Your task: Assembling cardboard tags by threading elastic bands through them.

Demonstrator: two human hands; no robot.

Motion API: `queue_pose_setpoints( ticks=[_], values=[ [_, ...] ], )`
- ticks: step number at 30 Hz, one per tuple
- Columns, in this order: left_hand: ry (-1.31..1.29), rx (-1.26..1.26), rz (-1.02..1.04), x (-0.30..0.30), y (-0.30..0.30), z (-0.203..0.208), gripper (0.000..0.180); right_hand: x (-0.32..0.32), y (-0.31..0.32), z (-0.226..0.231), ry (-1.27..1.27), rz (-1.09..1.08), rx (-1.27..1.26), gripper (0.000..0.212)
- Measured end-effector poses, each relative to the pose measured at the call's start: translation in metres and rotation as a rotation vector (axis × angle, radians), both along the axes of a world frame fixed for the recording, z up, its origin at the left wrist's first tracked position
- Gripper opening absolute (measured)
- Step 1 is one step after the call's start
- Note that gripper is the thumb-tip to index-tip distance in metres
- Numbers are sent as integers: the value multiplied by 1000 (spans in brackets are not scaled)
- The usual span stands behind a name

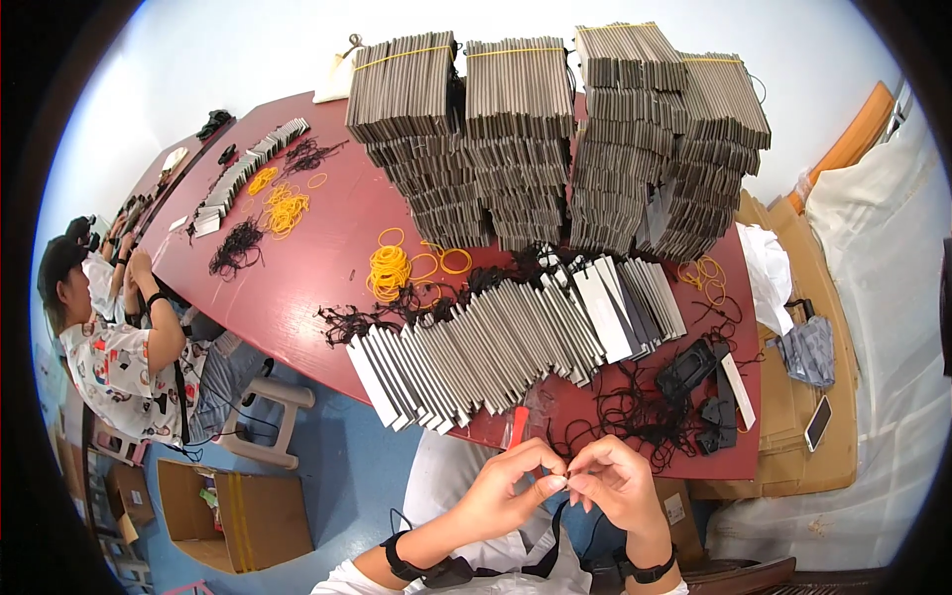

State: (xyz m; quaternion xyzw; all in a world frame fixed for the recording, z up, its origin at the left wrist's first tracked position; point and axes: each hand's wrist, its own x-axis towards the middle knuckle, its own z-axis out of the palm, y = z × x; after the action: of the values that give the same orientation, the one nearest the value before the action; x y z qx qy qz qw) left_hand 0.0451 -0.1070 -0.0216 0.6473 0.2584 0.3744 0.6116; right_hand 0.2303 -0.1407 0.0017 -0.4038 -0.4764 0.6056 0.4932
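The person's left hand point(518, 486) and right hand point(620, 486) meet in front of the body, just off the near edge of the glossy dark-red table point(327, 317), thumbs and forefingers closed in a fingertip pinch. Whatever lies between those fingertips is too small to make out, so I cannot tell what the grip is on. Nearest to the right hand, on the table just beyond it, lies a loose tangle of thin black cords point(635, 421); beyond the left hand, a long leaning row of flat white and grey strips point(496, 347) runs along the table, with a red tool handle point(518, 426) poking out near its front edge. For such close finger work, it seems best to hold steady with one pinch and make the small movements with the other, keeping both wrists low and the elbows tucked in. Pressure should be light but firm, since a fine piece could slip or roll between fingertips. Working clear of the table edge, as here, makes sense: a sleeve or the black wristband point(650, 572) could otherwise catch the cords or topple the leaning strips.
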Motion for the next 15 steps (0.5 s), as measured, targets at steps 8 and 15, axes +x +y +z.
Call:
queue_pose_setpoints(
  ticks=[8,15],
  values=[
    [-131,-174,-69,0,1,-1,13,5,4,-3,-58,109,70,10],
    [-116,-298,-137,-2,3,1,14,7,3,-2,-32,132,-10,10]
  ],
)
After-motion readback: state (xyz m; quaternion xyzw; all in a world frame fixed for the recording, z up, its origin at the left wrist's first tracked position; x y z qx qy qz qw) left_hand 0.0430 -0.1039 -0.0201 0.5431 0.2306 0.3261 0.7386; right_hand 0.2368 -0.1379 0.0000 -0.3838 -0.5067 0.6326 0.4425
